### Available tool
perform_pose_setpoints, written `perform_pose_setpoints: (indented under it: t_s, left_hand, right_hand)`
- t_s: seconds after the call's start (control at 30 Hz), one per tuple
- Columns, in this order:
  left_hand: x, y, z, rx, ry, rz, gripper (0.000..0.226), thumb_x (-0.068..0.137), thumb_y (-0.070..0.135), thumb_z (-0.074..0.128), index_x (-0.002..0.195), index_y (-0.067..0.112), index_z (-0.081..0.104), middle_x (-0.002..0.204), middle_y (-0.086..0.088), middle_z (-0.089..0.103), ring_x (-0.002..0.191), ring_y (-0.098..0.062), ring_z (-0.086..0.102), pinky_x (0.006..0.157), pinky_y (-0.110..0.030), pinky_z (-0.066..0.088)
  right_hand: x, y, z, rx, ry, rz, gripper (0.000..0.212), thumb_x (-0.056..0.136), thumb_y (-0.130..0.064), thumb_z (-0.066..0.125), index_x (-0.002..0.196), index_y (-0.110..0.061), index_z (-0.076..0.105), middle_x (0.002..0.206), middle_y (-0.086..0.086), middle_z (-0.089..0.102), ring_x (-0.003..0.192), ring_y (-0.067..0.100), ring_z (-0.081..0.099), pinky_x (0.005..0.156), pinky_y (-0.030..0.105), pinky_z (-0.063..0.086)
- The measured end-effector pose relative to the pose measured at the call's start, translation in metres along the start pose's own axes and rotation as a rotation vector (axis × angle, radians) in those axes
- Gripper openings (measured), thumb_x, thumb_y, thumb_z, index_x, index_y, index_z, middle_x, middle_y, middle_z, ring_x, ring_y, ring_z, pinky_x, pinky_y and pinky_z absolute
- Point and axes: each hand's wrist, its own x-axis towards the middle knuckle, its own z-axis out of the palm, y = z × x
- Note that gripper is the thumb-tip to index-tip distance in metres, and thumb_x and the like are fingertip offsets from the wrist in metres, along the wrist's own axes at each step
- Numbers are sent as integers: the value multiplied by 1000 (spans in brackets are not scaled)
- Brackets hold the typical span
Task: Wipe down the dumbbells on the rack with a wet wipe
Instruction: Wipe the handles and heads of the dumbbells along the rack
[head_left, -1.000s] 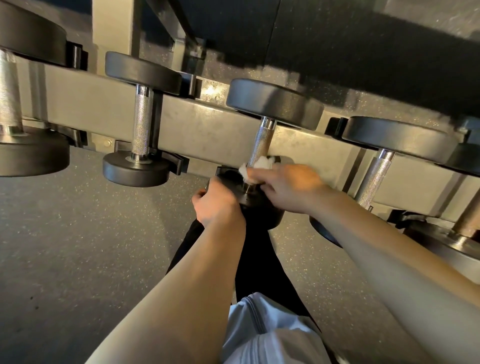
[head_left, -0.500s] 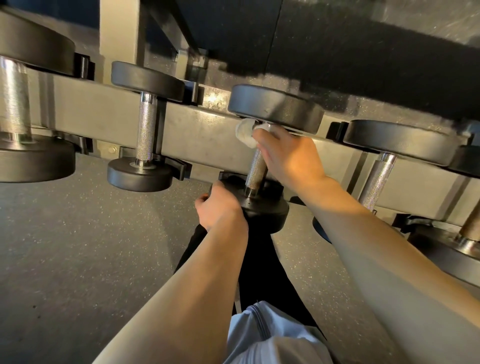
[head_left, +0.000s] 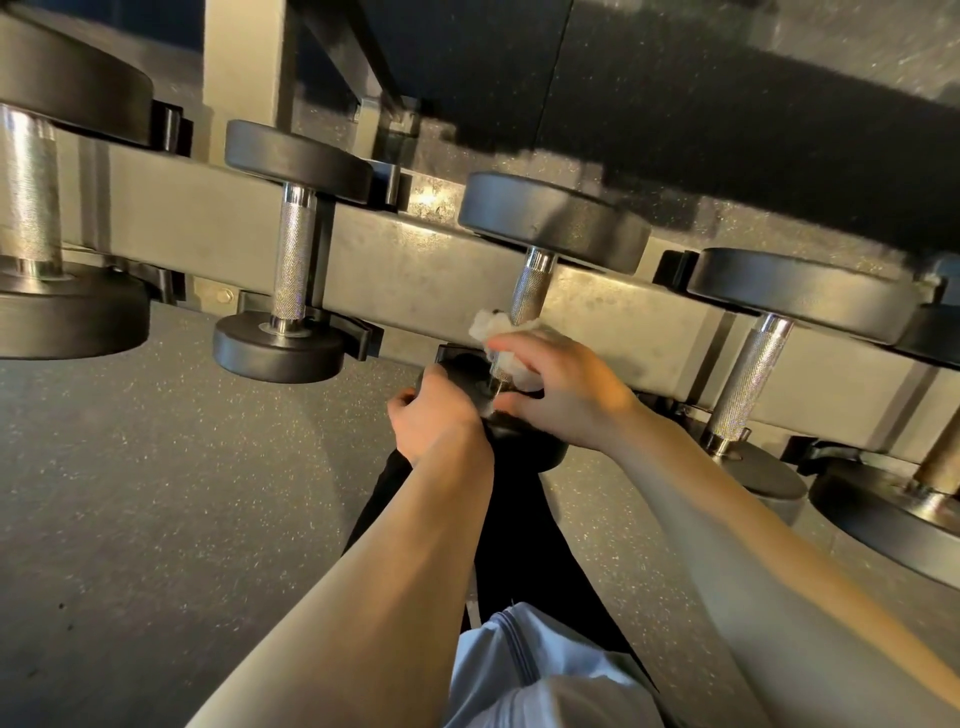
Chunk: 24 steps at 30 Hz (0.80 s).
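Left hand was curled over the near head of the middle dumbbell on the rack; fingers mostly hidden. Wet wipe was pinched round the handle's lower end by right hand. Neighbouring dumbbells cut off at frame edges.

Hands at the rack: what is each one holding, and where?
The right hand holds a white wipe wrapped round the low end of the dumbbell handle. The left hand grips the rim of its near weight head.
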Motion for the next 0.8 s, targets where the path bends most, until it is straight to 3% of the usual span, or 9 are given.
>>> perform_pose_setpoints:
  t_s: [0.1, 0.2, 0.3, 0.4, 0.47, 0.53, 0.63, 0.73, 0.8]
  left_hand:
    - [1, 1, 0, -24, -13, -11, 39, 83, 34, 59, 121, 24, 57, 103, -3, 56, 74, -19, 50, 75, -35, 39]
    - [1, 1, 0, -32, -27, -25, 42, 82, 34, 60, 124, 25, 57, 103, -2, 55, 85, -24, 56, 80, -36, 45]
    - [2, 0, 0, -58, -37, -31, 35, 81, 33, 60, 115, 24, 57, 103, -3, 57, 92, -27, 59, 89, -41, 51]
    - [-1, 1, -1, -57, -40, -31, 28, 82, 32, 59, 108, 24, 54, 104, -4, 58, 94, -28, 60, 92, -44, 51]
    - [-2, 0, 0, -58, -43, -25, 29, 82, 32, 59, 109, 24, 54, 104, -4, 58, 95, -28, 61, 92, -44, 52]
    - [-3, 0, -1, -49, -42, -12, 24, 81, 32, 59, 104, 25, 53, 99, -3, 58, 94, -28, 60, 92, -44, 51]
    - [-4, 1, -1, -34, -27, 1, 20, 82, 32, 57, 100, 25, 51, 92, 0, 53, 92, -26, 56, 91, -39, 49]
    - [-6, 1, -2, -30, -25, 3, 19, 83, 30, 57, 100, 25, 51, 90, 0, 53, 89, -25, 55, 83, -35, 46]
    - [-8, 2, -2, -35, -26, 3, 19, 84, 30, 57, 101, 25, 52, 83, 4, 50, 86, -22, 54, 79, -34, 43]
  right_hand:
    - [-13, 3, -4, 123, 127, 60, 40, 88, -13, 62, 123, -21, 45, 95, -3, 58, 86, 14, 58, 64, 20, 42]
    - [-31, 13, -7, 328, 374, 239, 13, 91, -11, 56, 95, -18, 45, 68, -7, 47, 54, 2, 44, 46, 14, 35]
    - [-43, 24, -10, 370, 454, 375, 21, 90, -27, 62, 73, -19, 53, 58, -4, 46, 53, 9, 43, 49, 22, 32]
    - [-45, 26, -17, 367, 400, 539, 40, 90, -44, 58, 60, -18, 59, 60, 7, 54, 64, 23, 52, 59, 30, 37]
    - [-43, 26, -23, 189, 293, 670, 51, 96, -52, 42, 70, -13, 65, 69, 9, 56, 71, 25, 53, 64, 28, 36]
    - [-38, 30, -26, 33, 209, 731, 60, 100, -51, 30, 96, -3, 67, 83, 12, 55, 80, 26, 51, 68, 27, 34]
    - [-28, 34, -25, -30, 200, 656, 47, 102, -38, 33, 118, -1, 57, 109, 19, 58, 96, 31, 54, 72, 28, 34]
    - [-20, 31, -20, 242, 416, 512, 33, 99, -19, 46, 131, -11, 51, 118, 14, 60, 108, 29, 57, 84, 34, 46]
    - [-20, 29, -22, 454, 538, 534, 22, 97, -17, 50, 118, -15, 57, 91, 2, 64, 86, 26, 63, 74, 34, 51]
